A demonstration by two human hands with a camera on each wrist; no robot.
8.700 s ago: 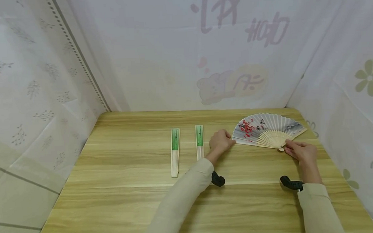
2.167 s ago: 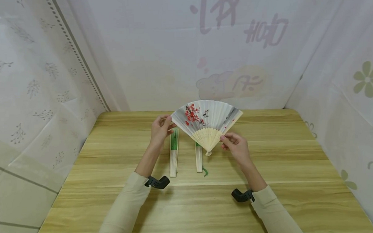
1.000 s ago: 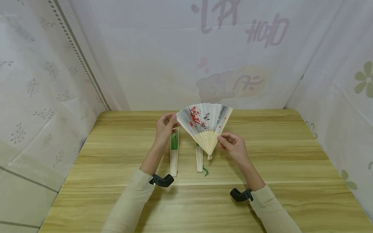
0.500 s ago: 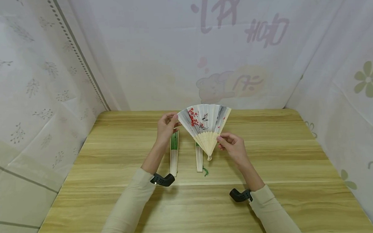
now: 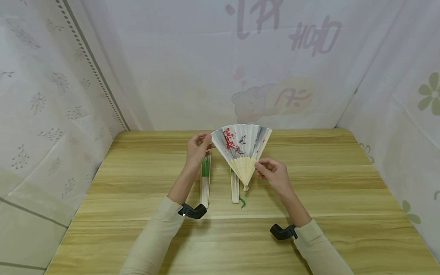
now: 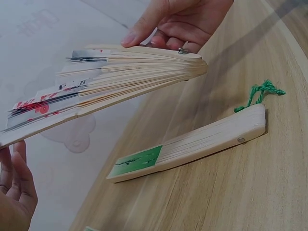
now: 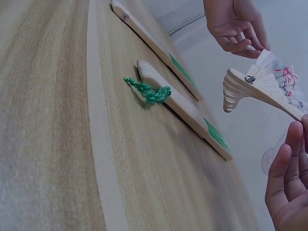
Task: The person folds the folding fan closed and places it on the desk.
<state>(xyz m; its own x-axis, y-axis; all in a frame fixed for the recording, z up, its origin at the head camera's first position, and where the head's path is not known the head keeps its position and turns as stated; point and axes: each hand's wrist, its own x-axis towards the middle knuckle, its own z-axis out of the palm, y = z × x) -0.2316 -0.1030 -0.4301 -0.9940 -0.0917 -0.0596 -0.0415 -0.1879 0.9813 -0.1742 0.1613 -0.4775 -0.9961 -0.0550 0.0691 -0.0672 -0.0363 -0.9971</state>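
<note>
A partly spread folding fan point(image 5: 242, 145), white and grey with red blossoms and pale ribs, is held up above the table in the head view. My left hand point(image 5: 198, 150) pinches the upper corner of its left edge. On the opposite side, my right hand point(image 5: 275, 174) pinches the outer rib, a little above the pivot. The left wrist view shows the fan's pleats point(image 6: 96, 79) bunched edge-on. Behind and below lie two closed green folding fans: the left one point(image 5: 205, 174) is partly covered by my left hand, the right one point(image 5: 235, 189) by the held fan.
A green cord tassel point(image 5: 243, 202) trails from the right closed fan. Everything lies over a wood-grain table point(image 5: 316, 199). White printed curtains point(image 5: 174, 74) enclose its back and sides.
The blossom fan was spread wide at the table's right; both hands have since brought it to the middle and raised it. Over the last second its spread narrows slightly.
</note>
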